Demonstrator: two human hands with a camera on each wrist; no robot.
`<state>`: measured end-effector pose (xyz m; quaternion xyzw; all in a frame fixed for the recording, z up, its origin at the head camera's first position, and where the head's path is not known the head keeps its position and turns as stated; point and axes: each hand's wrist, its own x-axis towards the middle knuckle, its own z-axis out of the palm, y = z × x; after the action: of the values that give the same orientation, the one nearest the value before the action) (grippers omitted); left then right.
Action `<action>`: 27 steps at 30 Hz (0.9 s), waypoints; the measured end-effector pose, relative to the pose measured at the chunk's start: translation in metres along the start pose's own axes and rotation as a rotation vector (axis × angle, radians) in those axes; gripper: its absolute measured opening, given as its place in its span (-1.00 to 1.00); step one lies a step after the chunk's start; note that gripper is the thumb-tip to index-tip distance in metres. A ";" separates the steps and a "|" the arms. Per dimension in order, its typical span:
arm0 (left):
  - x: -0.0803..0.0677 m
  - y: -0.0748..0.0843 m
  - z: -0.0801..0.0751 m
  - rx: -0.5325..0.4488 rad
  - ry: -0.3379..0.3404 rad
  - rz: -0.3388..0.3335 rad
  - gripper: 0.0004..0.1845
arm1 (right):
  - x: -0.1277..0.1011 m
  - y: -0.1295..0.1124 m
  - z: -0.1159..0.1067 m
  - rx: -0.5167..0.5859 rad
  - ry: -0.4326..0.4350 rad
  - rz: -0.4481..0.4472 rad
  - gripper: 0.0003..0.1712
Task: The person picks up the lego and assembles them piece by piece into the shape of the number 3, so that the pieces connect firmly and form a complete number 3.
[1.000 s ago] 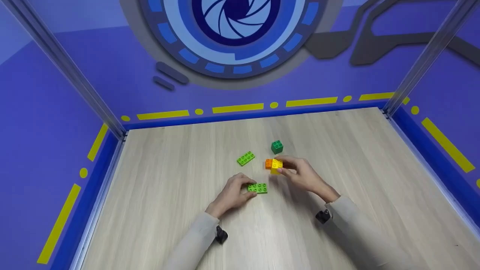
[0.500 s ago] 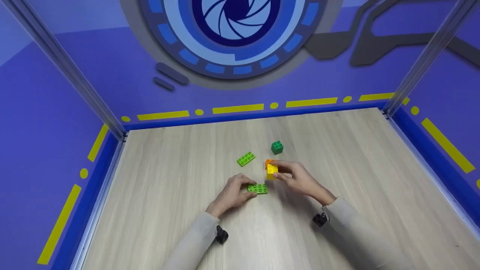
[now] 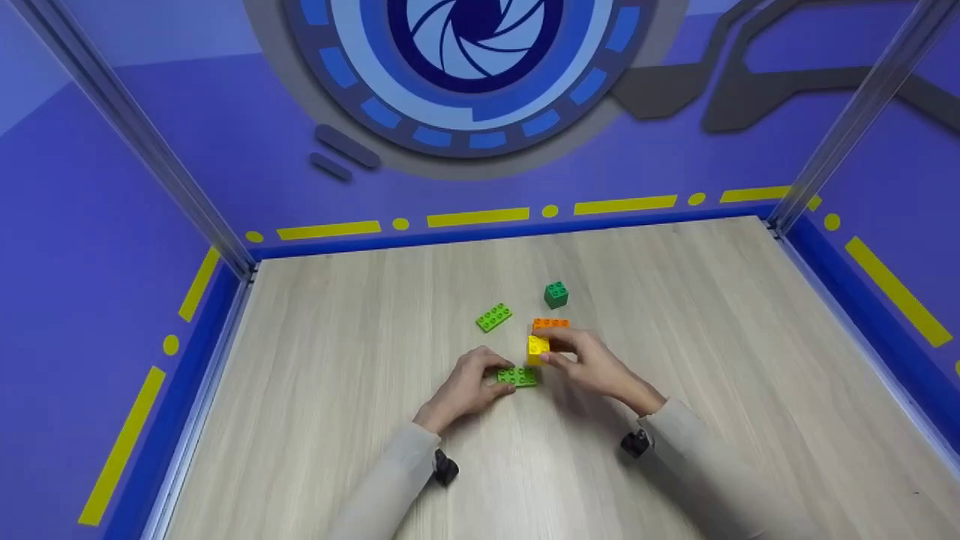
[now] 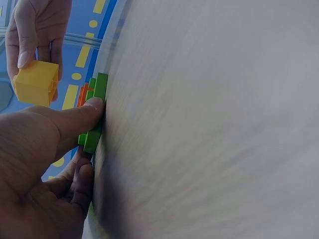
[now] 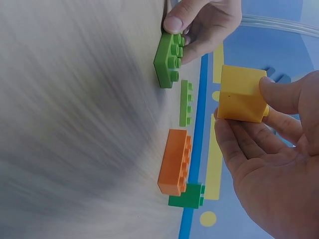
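Observation:
My left hand pinches one end of a flat light-green toy brick that lies on the table, thumb on one long side and fingers on the other. My right hand holds a tall yellow toy brick in the air between thumb and fingers. In the right wrist view the yellow brick is apart from the light-green brick, studs turned away from the table. Behind the right hand lies an orange brick, partly hidden by the fingers in the head view.
A second flat light-green brick lies left of the orange one. Farther back stands a dark-green brick. Blue printed walls edge the wooden table at the back and both sides.
My right hand has brought the yellow brick left and nearer to me, toward the held light-green brick, uncovering more of the orange brick. My left hand has stayed in place.

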<state>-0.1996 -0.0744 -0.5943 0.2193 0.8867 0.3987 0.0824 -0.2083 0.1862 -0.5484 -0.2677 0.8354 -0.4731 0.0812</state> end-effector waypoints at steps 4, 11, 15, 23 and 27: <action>0.000 0.000 0.000 0.013 -0.007 -0.010 -0.66 | 0.000 -0.001 0.004 0.004 -0.014 -0.005 -0.49; 0.000 0.000 0.000 0.000 -0.006 -0.018 -0.66 | -0.001 0.001 0.008 -0.002 -0.026 -0.014 -0.50; 0.001 0.001 0.001 -0.013 0.002 -0.015 -0.65 | -0.002 0.002 0.010 0.005 -0.030 -0.005 -0.52; 0.001 0.000 0.000 -0.021 0.001 -0.023 -0.65 | -0.002 0.006 0.018 0.014 -0.040 0.005 -0.54; 0.001 0.000 0.000 -0.029 0.007 -0.016 -0.65 | -0.002 0.007 0.021 0.017 -0.050 0.018 -0.54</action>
<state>-0.2005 -0.0743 -0.5944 0.2093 0.8829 0.4115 0.0855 -0.2007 0.1742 -0.5661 -0.2712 0.8315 -0.4725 0.1083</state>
